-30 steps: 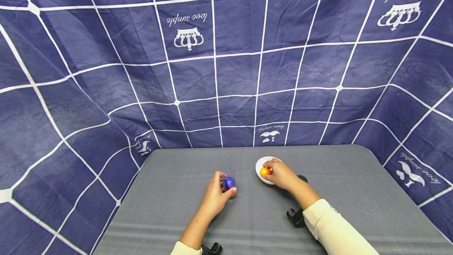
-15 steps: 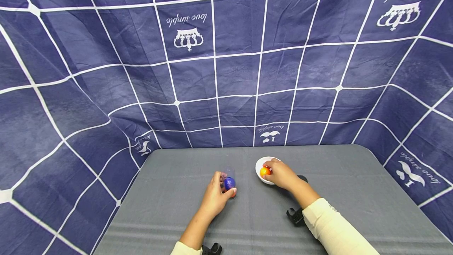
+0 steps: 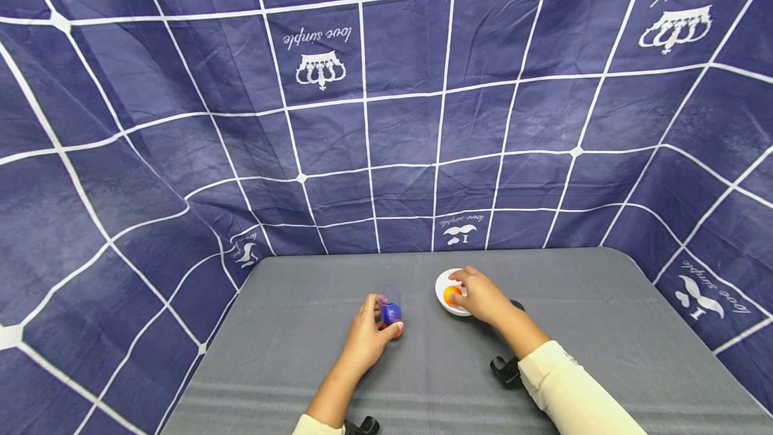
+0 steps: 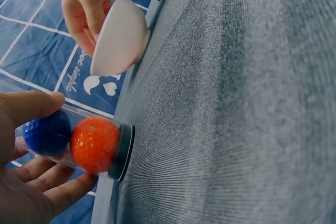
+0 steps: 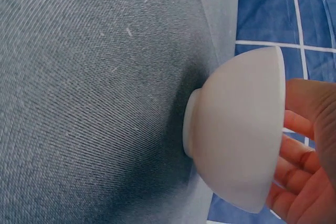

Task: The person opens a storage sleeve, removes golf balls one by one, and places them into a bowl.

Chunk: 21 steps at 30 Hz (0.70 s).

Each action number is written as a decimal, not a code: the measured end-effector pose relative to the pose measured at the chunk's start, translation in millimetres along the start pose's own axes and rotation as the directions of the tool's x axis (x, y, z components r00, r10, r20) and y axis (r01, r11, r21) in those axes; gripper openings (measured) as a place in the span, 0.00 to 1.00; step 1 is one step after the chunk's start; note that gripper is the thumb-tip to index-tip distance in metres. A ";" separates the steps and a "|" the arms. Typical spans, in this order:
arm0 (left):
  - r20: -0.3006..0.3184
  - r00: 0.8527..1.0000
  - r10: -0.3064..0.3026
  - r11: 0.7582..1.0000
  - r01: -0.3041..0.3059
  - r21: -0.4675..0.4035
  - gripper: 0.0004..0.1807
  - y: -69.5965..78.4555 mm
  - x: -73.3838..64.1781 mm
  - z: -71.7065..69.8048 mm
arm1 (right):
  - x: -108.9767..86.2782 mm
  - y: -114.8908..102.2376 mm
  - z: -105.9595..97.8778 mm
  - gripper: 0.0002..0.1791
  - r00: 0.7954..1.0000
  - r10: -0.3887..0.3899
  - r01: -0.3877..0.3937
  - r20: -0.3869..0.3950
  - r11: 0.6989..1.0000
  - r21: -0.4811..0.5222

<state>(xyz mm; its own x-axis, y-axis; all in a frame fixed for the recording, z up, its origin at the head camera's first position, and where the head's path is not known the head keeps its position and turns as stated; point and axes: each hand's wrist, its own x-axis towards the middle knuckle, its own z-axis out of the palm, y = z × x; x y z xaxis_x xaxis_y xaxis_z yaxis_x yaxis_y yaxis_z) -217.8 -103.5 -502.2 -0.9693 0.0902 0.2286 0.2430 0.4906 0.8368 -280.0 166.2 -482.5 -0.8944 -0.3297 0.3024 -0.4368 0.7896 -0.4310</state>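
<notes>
My left hand (image 3: pixel 367 334) holds a clear plastic tube (image 3: pixel 391 293) upright, thumb on one side and fingers on the other. Inside it a blue golf ball (image 4: pixel 48 134) sits on top of an orange-red golf ball (image 4: pixel 95 144). The tube's dark base (image 4: pixel 122 152) is at the tabletop. My right hand (image 3: pixel 485 299) reaches over the rim of a white bowl (image 5: pixel 239 129), with thumb and fingers spread. In the bowl lies an orange-yellow ball (image 3: pixel 450 295), close to the thumb. The bowl's wall hides the ball and fingertips in the right wrist view.
Grey cloth covers the table (image 3: pixel 302 301). A blue curtain (image 3: pixel 398 126) with white grid lines hangs behind it and along both sides. Black straps with mounts (image 3: pixel 506 372) sit on the wrists.
The fingers of my right hand have spread apart a little from the ball in the bowl. My left hand keeps its hold on the tube. The head view has shifted slightly.
</notes>
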 end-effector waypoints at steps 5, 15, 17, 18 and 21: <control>0.009 1.000 -0.002 1.000 0.002 -0.018 0.28 -0.9 0.4 -0.2 | -1.8 1.1 -3.8 0.19 0.998 -0.014 0.015 -0.056 1.000 0.012; -0.036 0.999 0.010 1.000 -0.011 -0.029 0.28 4.0 2.6 -0.5 | -11.5 -0.9 -14.2 0.19 0.986 -0.045 0.056 -0.163 0.996 0.065; -0.050 0.998 0.027 0.999 -0.028 -0.018 0.29 6.0 2.9 -0.5 | -13.6 -1.7 -16.4 0.19 0.983 -0.054 0.068 -0.174 0.995 0.078; -0.056 0.998 0.039 0.999 -0.040 -0.016 0.29 6.8 3.0 -0.4 | -14.7 -2.2 -17.5 0.19 0.983 -0.055 0.072 -0.177 0.993 0.090; -0.075 0.995 0.068 0.997 -0.070 -0.018 0.30 9.8 2.7 -0.4 | -17.4 -3.3 -19.2 0.20 0.980 -0.058 0.084 -0.188 0.987 0.135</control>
<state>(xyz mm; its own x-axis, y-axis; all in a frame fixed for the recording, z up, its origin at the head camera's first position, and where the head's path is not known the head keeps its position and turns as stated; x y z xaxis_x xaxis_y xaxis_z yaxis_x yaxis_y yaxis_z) -218.1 -98.8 -493.2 -0.9450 0.0581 0.3219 0.3107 0.4676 0.8275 -261.1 179.3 -470.0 -0.8335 -0.2716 0.4811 -0.5194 0.6821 -0.5148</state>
